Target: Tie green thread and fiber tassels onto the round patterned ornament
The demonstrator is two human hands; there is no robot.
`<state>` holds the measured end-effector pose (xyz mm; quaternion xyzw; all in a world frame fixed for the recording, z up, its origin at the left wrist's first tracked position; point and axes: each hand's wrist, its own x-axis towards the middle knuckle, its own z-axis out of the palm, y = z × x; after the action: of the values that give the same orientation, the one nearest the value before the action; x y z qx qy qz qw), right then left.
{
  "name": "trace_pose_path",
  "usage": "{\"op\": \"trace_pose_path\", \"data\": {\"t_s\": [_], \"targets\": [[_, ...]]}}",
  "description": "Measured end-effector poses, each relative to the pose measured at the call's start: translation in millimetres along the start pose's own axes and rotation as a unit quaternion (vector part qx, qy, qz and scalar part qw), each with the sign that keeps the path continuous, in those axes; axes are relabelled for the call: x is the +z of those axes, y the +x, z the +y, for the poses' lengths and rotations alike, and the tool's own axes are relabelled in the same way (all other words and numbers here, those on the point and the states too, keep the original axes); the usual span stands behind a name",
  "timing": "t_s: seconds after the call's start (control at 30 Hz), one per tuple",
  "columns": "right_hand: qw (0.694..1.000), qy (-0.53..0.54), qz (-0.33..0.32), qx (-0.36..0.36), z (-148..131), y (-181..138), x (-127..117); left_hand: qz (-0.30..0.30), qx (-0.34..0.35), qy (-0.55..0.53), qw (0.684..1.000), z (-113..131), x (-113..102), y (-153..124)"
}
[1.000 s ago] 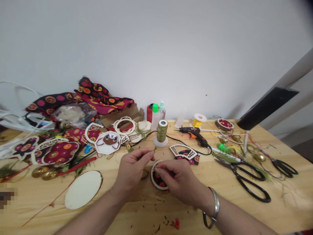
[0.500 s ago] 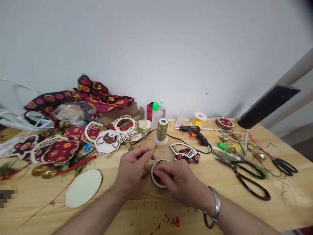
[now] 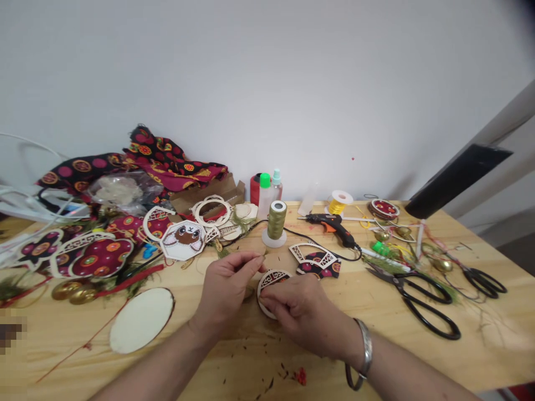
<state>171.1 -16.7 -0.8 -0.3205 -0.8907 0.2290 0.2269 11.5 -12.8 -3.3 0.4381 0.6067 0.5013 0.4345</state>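
My left hand [image 3: 225,292] pinches a thin olive thread near the table's middle, thumb and forefinger pressed together. My right hand [image 3: 301,314] is closed on a round wooden ornament [image 3: 272,278] with a fretwork rim and red patterned fabric inside, tilting it up off the wooden table [image 3: 418,356]. A silver bangle [image 3: 364,356] sits on the right wrist. Just behind the hands stands a spool of olive thread [image 3: 276,223] on a white base.
A hot glue gun [image 3: 334,227], fan-shaped ornament [image 3: 316,259], two black scissors [image 3: 422,303] [image 3: 480,277], a yellow wire spool [image 3: 337,204] and glue bottles [image 3: 266,195] lie behind. Patterned fabric [image 3: 163,161], an animal-face plaque [image 3: 184,239] and an oval wooden blank [image 3: 141,318] fill the left.
My right hand has turned the round ornament, lifting its near edge so the fretwork top shows and the fabric face is more covered. The left hand keeps its pinch in place.
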Motion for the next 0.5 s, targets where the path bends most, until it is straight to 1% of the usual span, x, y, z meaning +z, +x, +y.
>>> {"op": "trace_pose_path", "data": {"t_s": [0.07,0.17,0.27,0.37,0.5], "targets": [[1.0,-0.018,0.011,0.0,0.8,0.3,2.0,-0.01,-0.021,-0.026,0.999,-3.2,0.1,0.4],[0.998,-0.055,0.033,-0.007,2.2,1.1,5.6,-0.043,-0.055,-0.104,0.992,-7.5,1.2,1.2],[0.995,-0.091,0.047,-0.023,4.5,2.0,8.4,-0.066,-0.067,-0.168,0.981,-9.2,2.6,2.0],[0.992,-0.11,0.046,-0.038,8.0,2.9,9.9,-0.051,-0.067,-0.192,0.978,-9.5,2.7,3.2],[0.989,-0.136,0.033,-0.04,8.2,4.5,10.8,-0.03,-0.048,-0.189,0.98,-11.1,0.7,5.8]]}}
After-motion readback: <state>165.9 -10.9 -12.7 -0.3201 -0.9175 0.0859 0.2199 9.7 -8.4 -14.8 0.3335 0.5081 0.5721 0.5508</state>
